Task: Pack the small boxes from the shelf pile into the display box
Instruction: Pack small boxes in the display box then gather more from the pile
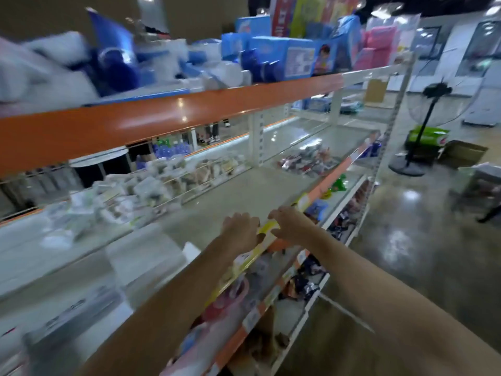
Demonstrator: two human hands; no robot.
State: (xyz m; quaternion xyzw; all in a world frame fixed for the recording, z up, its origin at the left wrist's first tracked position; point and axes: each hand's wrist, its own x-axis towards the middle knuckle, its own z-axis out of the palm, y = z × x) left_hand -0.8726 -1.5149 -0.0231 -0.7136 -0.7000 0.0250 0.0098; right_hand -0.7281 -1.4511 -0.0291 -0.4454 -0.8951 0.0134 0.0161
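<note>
Reaching forward side by side, left hand [240, 230] and right hand [291, 225], fingers curled on yellow box [267, 232]

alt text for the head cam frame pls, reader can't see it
Both of the person's hands, left hand and right hand, reach out to a yellow-edged box at the front edge of a store shelf; the blur hides the exact grip. Heaps of small packaged goods lie further back on the shelf, and blue boxes stand on the orange-fronted shelf above.

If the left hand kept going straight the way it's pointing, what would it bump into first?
Probably nothing soon: the left hand points across the bare grey shelf. Further along lie the red-and-white packets, though blur makes depth uncertain.
</note>
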